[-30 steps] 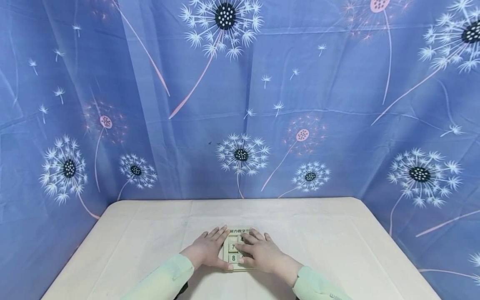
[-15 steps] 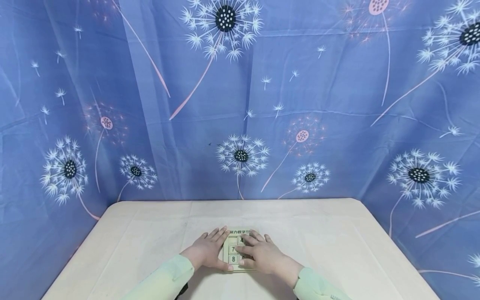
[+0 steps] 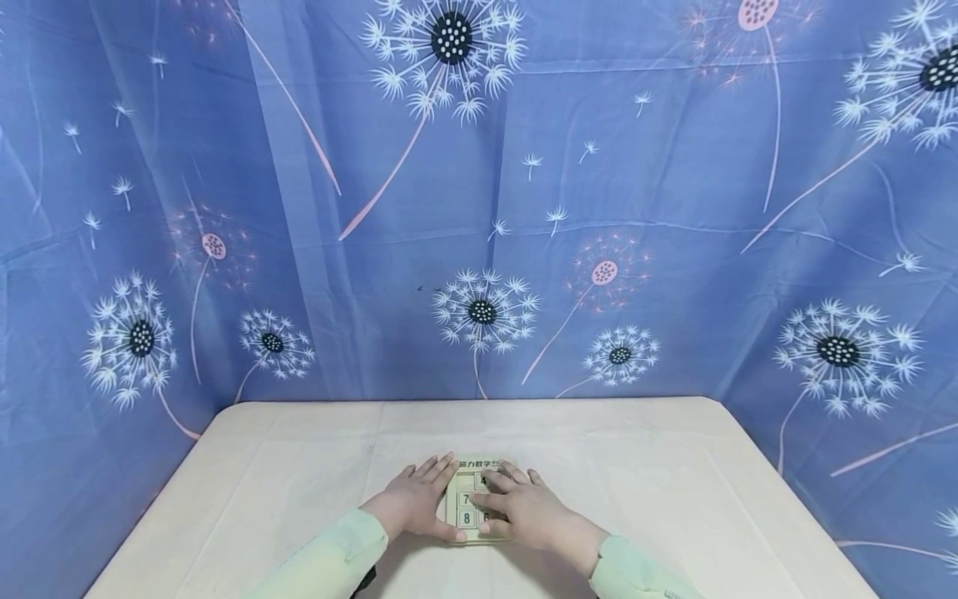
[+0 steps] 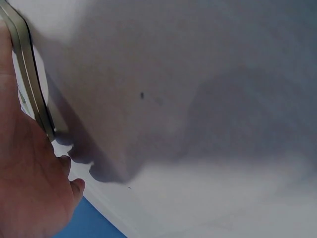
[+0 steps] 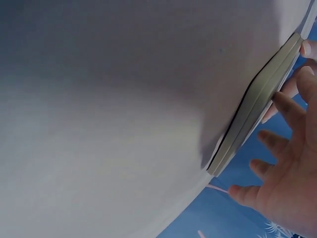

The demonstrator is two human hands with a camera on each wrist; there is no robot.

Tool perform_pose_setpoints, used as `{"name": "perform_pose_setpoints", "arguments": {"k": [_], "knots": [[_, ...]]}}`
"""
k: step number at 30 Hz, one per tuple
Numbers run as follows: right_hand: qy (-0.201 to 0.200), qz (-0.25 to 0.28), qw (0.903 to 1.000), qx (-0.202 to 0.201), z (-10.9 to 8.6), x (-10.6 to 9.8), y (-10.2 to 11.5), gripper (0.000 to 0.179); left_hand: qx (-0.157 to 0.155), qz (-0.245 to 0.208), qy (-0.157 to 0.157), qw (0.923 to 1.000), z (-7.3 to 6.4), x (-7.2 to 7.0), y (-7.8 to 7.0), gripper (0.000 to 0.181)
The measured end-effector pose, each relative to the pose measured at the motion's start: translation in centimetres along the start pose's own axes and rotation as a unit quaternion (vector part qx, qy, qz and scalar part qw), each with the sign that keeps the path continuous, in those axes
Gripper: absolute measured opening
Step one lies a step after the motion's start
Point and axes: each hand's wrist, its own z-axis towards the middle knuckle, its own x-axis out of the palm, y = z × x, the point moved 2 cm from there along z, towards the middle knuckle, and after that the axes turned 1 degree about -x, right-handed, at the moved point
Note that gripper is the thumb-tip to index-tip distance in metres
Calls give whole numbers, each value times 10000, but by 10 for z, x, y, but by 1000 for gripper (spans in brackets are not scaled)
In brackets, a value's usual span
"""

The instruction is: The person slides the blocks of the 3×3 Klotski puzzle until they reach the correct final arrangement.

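Observation:
A pale green sliding number puzzle (image 3: 479,464), with lettering along its far edge, lies between both hands. My left hand (image 3: 415,502) holds its left side, thumb at the near left corner and fingers along the far left. My right hand (image 3: 533,511) spreads over the right half, fingertips on the tiles. Tiles 7 (image 3: 466,499), 8 (image 3: 467,519), 6 (image 3: 486,517) and part of 4 (image 3: 482,480) show; the fingers hide the others. Left of the 4 is a vacant slot. The right wrist view shows the puzzle's thick side (image 5: 250,111).
A cream-covered table (image 3: 636,466) carries the puzzle near its middle. Blue curtains (image 3: 359,316) with a dandelion print enclose the back and both sides. Something small and black (image 3: 363,580) shows under the left sleeve (image 3: 329,553).
Tile 7 has slid slightly toward me, closing the gap to tile 8. More of tile 6 shows beside my right thumb. The left hand keeps its place.

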Motion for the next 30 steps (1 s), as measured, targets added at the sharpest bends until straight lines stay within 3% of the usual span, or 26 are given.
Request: {"name": "perform_pose_setpoints", "arguments": {"k": [9, 30], "knots": [[-243, 74, 9995, -192, -4, -4, -14, 55, -3, 21, -90, 10000, 1, 1, 1, 113], [-201, 197, 9996, 37, -7, -3, -26, 57, -39, -23, -61, 10000, 1, 0, 1, 113]]}}
